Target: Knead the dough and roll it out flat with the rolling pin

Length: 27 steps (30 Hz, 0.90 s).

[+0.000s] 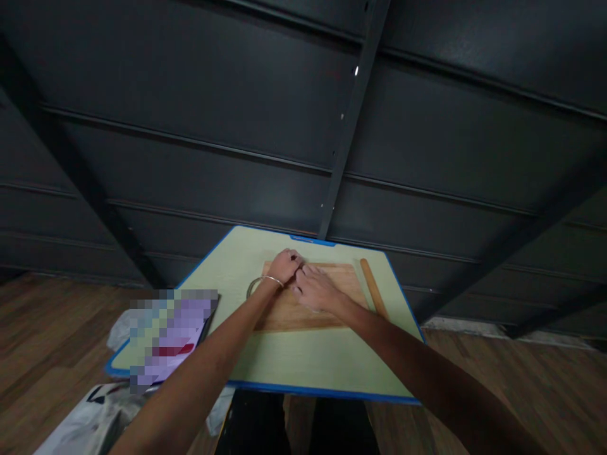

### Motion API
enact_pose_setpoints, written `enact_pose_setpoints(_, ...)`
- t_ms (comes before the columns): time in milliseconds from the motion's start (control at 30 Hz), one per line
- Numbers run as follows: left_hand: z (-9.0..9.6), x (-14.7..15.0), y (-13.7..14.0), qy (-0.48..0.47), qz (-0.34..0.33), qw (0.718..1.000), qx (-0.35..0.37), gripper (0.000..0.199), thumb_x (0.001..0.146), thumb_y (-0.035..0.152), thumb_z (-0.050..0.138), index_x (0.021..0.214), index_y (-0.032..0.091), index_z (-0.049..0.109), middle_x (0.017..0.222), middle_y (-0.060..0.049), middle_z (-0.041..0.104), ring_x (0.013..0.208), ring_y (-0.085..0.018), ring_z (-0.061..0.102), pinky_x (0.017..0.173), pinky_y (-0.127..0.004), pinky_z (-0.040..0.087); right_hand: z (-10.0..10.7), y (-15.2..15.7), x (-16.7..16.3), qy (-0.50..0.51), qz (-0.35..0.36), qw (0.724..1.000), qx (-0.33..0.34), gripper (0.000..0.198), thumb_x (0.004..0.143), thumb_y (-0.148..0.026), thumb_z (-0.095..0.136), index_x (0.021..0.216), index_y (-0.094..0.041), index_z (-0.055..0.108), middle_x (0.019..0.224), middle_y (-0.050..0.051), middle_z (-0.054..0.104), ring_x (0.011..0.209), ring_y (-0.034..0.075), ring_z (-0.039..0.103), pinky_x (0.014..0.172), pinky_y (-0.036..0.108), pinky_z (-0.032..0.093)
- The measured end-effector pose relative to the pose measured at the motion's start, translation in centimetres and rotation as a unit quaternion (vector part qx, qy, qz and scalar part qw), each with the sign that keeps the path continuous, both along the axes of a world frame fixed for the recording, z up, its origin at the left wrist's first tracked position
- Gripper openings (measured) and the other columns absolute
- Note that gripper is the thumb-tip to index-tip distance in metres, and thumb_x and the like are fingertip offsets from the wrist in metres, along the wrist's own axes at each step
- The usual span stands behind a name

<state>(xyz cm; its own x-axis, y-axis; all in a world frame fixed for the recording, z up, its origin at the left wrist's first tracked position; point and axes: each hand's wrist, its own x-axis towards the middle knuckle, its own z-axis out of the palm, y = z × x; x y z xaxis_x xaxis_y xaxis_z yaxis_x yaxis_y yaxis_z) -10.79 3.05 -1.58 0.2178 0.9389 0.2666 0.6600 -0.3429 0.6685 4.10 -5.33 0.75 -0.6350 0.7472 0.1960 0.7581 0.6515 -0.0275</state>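
Two hands (284,265) (317,289) over board (289,321); bag (119,332) contents hidden

My table (327,360) is carrying a board (296,318) and rod (374,287).
The rod is lying right of the board; a blurred purple thing (186,322) is resting left.

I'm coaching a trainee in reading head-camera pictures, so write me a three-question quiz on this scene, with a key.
1. True or false: the left hand and right hand are close together at the wooden board.
2. Fill in: the bracelet is worn on the ____ arm.
3. On which side of the wooden board is the wooden stick: a) left, b) right, c) near?

Key: 1. true; 2. left; 3. b.
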Motion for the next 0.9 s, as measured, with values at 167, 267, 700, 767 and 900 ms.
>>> enact_pose_setpoints(167,1.1,1.6,-2.0,-0.111,0.018,0.993,0.044,0.028,0.091,0.022,0.050,0.111,0.013,0.069,0.119,-0.013,0.071,0.111,-0.022,0.065,0.103,-0.037,0.049,0.0,0.9,1.8,0.318,-0.030,0.944,-0.087,0.023,0.101,-0.031,0.037,0.085,-0.022,0.051,0.090,0.004,0.061,0.086,0.018,0.056,0.083,0.031,0.047)
enact_pose_setpoints(267,1.7,3.6,-4.0,-0.054,-0.050,0.994,0.076,0.029,0.097,0.022,0.044,0.111,0.015,0.068,0.118,-0.013,0.070,0.109,-0.022,0.065,0.103,-0.037,0.049,0.2,1.0,5.2,0.469,-0.109,0.874,-0.072,0.019,0.099,-0.033,0.037,0.090,-0.023,0.049,0.088,0.002,0.060,0.085,0.018,0.057,0.080,0.029,0.047)
enact_pose_setpoints(700,1.5,6.8,-10.5,0.275,-0.043,0.947,0.162,0.045,0.107,0.032,0.029,0.106,0.015,0.070,0.111,-0.015,0.070,0.110,-0.027,0.062,0.100,-0.043,0.046,1.0,-5.2,14.7,0.028,-0.417,0.907,-0.044,0.035,0.102,-0.039,0.044,0.119,-0.012,0.058,0.114,0.019,0.067,0.105,0.028,0.066,0.088,0.036,0.049)
enact_pose_setpoints(767,2.0,7.0,-10.8,0.293,-0.031,0.945,0.143,0.047,0.107,0.032,0.027,0.105,0.014,0.071,0.111,-0.016,0.071,0.107,-0.028,0.065,0.092,-0.043,0.050,1.3,-5.5,14.8,0.011,-0.440,0.892,-0.105,0.044,0.102,-0.047,0.043,0.123,-0.012,0.058,0.111,0.020,0.070,0.101,0.029,0.070,0.082,0.036,0.051)
enact_pose_setpoints(900,3.4,7.4,-11.2,0.343,-0.042,0.935,0.086,0.048,0.106,0.033,0.028,0.107,0.013,0.071,0.104,-0.017,0.074,0.094,-0.030,0.071,0.081,-0.042,0.053,1.2,-5.4,14.9,-0.012,-0.422,0.893,-0.159,0.042,0.103,-0.047,0.043,0.114,-0.013,0.067,0.111,0.021,0.073,0.106,0.029,0.072,0.083,0.035,0.052)
